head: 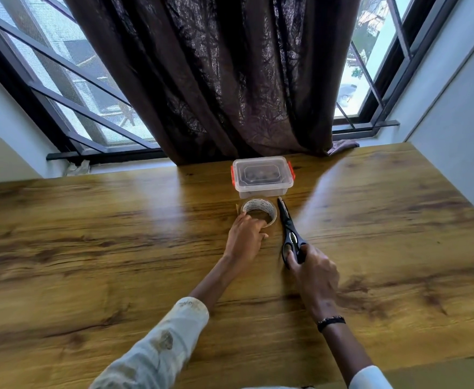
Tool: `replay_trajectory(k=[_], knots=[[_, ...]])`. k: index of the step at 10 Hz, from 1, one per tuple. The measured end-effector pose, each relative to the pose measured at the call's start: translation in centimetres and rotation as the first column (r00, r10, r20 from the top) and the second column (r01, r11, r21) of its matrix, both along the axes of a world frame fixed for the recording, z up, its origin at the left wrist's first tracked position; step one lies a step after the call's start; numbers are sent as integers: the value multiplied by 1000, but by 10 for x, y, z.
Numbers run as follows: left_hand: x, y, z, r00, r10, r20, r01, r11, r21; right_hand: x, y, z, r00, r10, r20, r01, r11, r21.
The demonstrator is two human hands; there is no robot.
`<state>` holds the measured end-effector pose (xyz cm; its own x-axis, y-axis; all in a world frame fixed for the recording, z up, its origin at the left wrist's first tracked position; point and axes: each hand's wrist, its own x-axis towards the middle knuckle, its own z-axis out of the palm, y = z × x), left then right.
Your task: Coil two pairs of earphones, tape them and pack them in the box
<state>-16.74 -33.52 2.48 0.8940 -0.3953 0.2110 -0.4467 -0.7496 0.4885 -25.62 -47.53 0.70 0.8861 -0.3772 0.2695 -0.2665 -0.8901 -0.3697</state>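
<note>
Left hand [245,237] gripped the tape roll [259,211]; right hand [315,272] held the scissors [290,234] near the lidded box [262,176] at the surface's [89,248] far edge.

A lidded box [262,177] sits at the far middle of the table [89,248], directly before a curtain [216,80] and window [70,88]. Just in front of it lies a tape roll [259,212] under the left hand [245,237], with scissors [289,231] immediately to its right, their handles in the right hand [315,272].
</note>
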Motion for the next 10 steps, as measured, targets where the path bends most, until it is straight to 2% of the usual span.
replay_trajectory(k=[4, 8, 9, 10], knots=[[0, 0, 1, 1000, 10, -27, -10, 1000, 3, 9, -9, -10, 999, -26, -40, 22, 993, -114], [0, 1, 3, 999, -29, -38, 33, 994, 107, 12, -9, -7, 999, 16, -30, -19, 997, -79], [-6, 7, 8, 997, -77, -3, 77, 995, 62, 5, -13, -3, 1000, 12, 2, -12, 995, -102], [-9, 20, 11, 993, -40, 116, 49, 995, -84, -1, -12, 14, 992, -6, 122, 8, 1000, -20]])
